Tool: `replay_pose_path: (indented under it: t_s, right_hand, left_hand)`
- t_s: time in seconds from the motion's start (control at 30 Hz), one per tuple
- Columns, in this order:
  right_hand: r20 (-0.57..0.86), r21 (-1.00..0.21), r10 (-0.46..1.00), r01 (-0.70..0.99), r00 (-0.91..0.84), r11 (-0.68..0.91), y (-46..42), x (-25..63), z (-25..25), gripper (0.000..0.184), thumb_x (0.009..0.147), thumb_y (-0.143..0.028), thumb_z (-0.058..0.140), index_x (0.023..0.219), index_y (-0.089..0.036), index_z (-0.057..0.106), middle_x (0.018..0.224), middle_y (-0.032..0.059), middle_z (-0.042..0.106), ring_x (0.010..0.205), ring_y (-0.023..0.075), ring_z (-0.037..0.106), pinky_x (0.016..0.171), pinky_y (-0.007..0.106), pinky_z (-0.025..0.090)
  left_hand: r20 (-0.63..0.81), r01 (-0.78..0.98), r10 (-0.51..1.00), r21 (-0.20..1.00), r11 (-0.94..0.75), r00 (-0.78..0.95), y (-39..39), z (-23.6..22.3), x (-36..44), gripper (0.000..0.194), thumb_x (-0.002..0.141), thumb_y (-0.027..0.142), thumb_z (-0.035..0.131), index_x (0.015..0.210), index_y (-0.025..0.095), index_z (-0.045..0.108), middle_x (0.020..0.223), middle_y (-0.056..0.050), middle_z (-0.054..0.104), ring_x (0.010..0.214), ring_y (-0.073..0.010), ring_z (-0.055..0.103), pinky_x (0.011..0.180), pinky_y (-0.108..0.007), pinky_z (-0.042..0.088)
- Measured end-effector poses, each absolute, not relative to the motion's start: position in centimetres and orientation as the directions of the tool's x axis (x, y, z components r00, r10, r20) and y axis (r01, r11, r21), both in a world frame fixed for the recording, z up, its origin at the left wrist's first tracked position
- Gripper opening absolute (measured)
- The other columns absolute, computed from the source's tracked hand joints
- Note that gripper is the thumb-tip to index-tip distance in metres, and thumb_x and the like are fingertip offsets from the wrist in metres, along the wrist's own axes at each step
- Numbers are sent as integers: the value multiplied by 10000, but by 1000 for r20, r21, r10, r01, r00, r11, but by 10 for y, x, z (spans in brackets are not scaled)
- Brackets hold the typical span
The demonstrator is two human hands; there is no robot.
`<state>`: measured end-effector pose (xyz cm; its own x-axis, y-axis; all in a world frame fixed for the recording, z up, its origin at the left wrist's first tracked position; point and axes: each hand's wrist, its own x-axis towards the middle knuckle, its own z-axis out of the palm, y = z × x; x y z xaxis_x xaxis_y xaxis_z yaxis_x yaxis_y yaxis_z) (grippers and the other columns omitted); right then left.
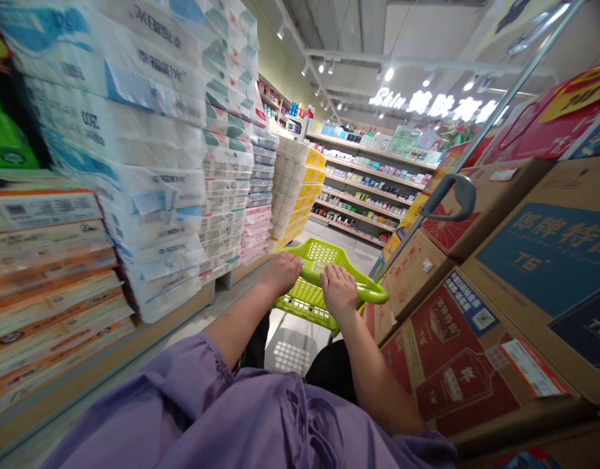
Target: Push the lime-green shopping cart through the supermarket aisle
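A lime-green shopping cart (313, 309) with a perforated plastic basket is right in front of me. My left hand (283, 272) is closed round the left part of its handlebar (309, 273). Further right on the same bar, my right hand (339, 290) grips with the fingers curled over the top. Between the two hands a short stretch of the handle shows. What I can see of the basket is bare green mesh, though its front part is partly hidden by the handle.
Tall stacks of tissue packs (167, 176) line the left side, with yellow-and-white packs (297, 189) beyond. Cardboard cartons (456, 352) are piled close on the right, beside a metal pole with a grey hook-like handle (453, 197). Ahead stand stocked shelves (368, 182) past the tiled aisle floor (339, 233).
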<state>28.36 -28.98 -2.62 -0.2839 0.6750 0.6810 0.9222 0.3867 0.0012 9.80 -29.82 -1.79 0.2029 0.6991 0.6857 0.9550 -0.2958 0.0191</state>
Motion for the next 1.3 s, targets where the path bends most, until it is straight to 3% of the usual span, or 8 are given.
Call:
replay_pose_path:
  t_s: [0.27,0.37,0.5,0.7,0.9,1.1,1.3]
  right_hand:
    - [656,-13,701,925,-279,381,-293,281,-23,438,995,-370,329,1266,-144,588,1305,112,604,1206,259,521,1002,391,318]
    - [635,-6,712,920,-299,392,-295,283,-22,436,992,-364,330,1284,-149,573,1324,105,591,1225,257,507,1017,390,312]
    - [588,7,735,910,-338,414,-296,281,-18,454,957,-388,410,1319,-145,537,1360,111,558,1256,267,478,1038,389,307]
    - [533,1,765,905,-360,426,-295,277,-14,526,902,-392,518,1355,-127,495,1404,116,514,1287,285,451,1076,400,296]
    - [513,5,759,886,-400,464,-292,278,-17,502,916,-366,524,1367,-146,488,1427,116,490,1337,260,408,1095,386,292]
    - [516,-5,757,883,-400,470,-291,276,-18,501,913,-357,541,1364,-144,492,1423,119,493,1336,266,415,1097,393,303]
    - [527,-5,744,873,-412,487,-291,276,-20,510,909,-358,538,1365,-135,489,1428,114,489,1335,275,413,1094,390,302]
  left_hand:
    - [792,936,561,-37,-350,241,-293,-37,94,331,969,248,362,1115,110,625,1123,-147,649,1061,-240,558,987,-425,415]
    - [770,925,582,-27,-379,261,-293,-33,83,325,970,260,363,1102,130,631,1103,-125,664,1034,-227,577,987,-428,422]
    - [747,953,645,50,-298,163,-291,-28,84,359,973,230,318,1070,105,640,1060,-138,678,1035,-230,591,988,-435,422]
    - [710,901,628,-21,-434,319,-289,-37,112,379,954,194,340,1255,98,550,1297,-154,591,1247,-224,504,1077,-423,355]
    - [730,945,666,89,-315,153,-286,-34,94,381,974,224,321,1194,72,593,1218,-180,636,1183,-236,557,1064,-431,383]
    - [737,898,603,-13,-439,305,-292,-38,109,372,965,207,346,1257,98,549,1311,-145,586,1261,-228,498,1081,-416,371]
    - [760,948,644,137,-286,84,-287,-34,82,313,958,197,361,1102,118,628,1136,-151,661,1127,-233,576,1037,-455,409]
